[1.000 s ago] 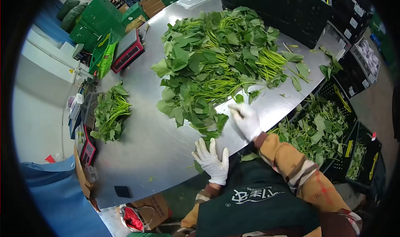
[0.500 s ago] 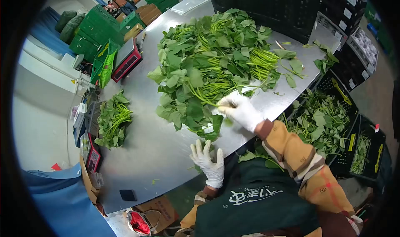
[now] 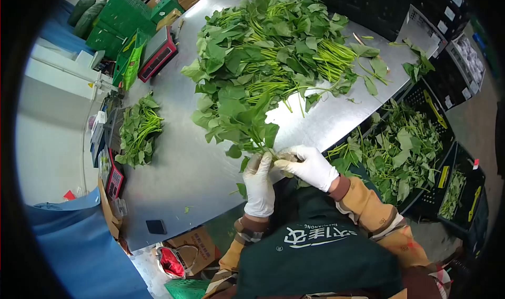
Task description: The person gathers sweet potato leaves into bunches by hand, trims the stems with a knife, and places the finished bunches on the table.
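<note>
Both my hands wear white gloves and meet at the near edge of the metal table. Closed fingers of my left hand [image 3: 259, 188] grip the stem ends of a few leafy green stems [image 3: 258, 123], whose leaves point away from me. Right beside it, my right hand [image 3: 311, 167] pinches at the same stem ends; its fingertips almost touch the left ones. Beyond them lies a large heap of leafy greens [image 3: 273, 52] with long green stems. A smaller bunch of greens [image 3: 139, 130] rests on the left of the table.
The metal table [image 3: 194, 194] carries a red-rimmed scale [image 3: 160, 54] and a dark phone-like slab [image 3: 155, 227]. To my right stands a black crate of greens [image 3: 402, 146]. A large black crate [image 3: 363, 9] sits at the back, and green crates [image 3: 123, 17] are stacked far left.
My right hand has come down toward me from the heap with stems. My left hand, open before, has risen and closed on the stems. The view has shifted slightly.
</note>
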Demonstrator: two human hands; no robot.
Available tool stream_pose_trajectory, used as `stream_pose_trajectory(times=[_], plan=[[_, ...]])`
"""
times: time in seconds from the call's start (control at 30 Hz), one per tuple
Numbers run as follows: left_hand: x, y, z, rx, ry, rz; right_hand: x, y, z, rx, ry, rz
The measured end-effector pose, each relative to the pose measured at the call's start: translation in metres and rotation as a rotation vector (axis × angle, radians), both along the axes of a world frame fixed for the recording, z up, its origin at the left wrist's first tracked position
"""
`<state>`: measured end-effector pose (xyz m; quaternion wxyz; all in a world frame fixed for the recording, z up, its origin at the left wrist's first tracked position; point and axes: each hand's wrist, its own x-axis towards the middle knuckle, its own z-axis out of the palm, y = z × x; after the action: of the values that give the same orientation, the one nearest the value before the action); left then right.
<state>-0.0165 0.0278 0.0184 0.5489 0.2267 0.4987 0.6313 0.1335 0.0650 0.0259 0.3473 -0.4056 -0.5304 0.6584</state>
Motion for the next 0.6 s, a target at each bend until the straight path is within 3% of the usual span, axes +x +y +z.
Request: stream_pose_trajectory(times=[0.03, 0.13, 0.23, 0.37, 0.4, 0.47, 0.53, 0.6], plan=[[0.002, -0.002, 0.001, -0.016, -0.013, -0.008, 0.006, 0.005, 0.013, -0.148, -0.011, 0.08], [0.008, -0.003, 0.002, -0.075, -0.079, 0.048, 0.002, 0.001, -0.005, -0.144, 0.066, -0.036], [0.008, -0.003, 0.003, -0.008, 0.039, 0.105, -0.003, 0.002, -0.017, -0.058, 0.237, -0.358], [0.022, 0.008, 0.02, 0.125, 0.138, 0.045, 0.002, 0.007, -0.006, -0.053, 0.214, -0.66], [0.018, 0.011, 0.026, 0.154, 0.115, 0.1, 0.013, 0.012, 0.0, -0.224, 0.351, -0.732], [0.002, 0.018, 0.036, 0.213, 0.071, 0.208, 0.039, 0.032, -0.027, -0.253, 0.707, -0.882], [-0.009, 0.019, 0.032, 0.19, 0.063, 0.161, 0.054, 0.041, -0.019, -0.337, 0.631, -0.894], [-0.001, 0.018, 0.031, 0.119, 0.071, 0.123, 0.047, 0.03, -0.013, -0.247, 0.508, -0.574]])
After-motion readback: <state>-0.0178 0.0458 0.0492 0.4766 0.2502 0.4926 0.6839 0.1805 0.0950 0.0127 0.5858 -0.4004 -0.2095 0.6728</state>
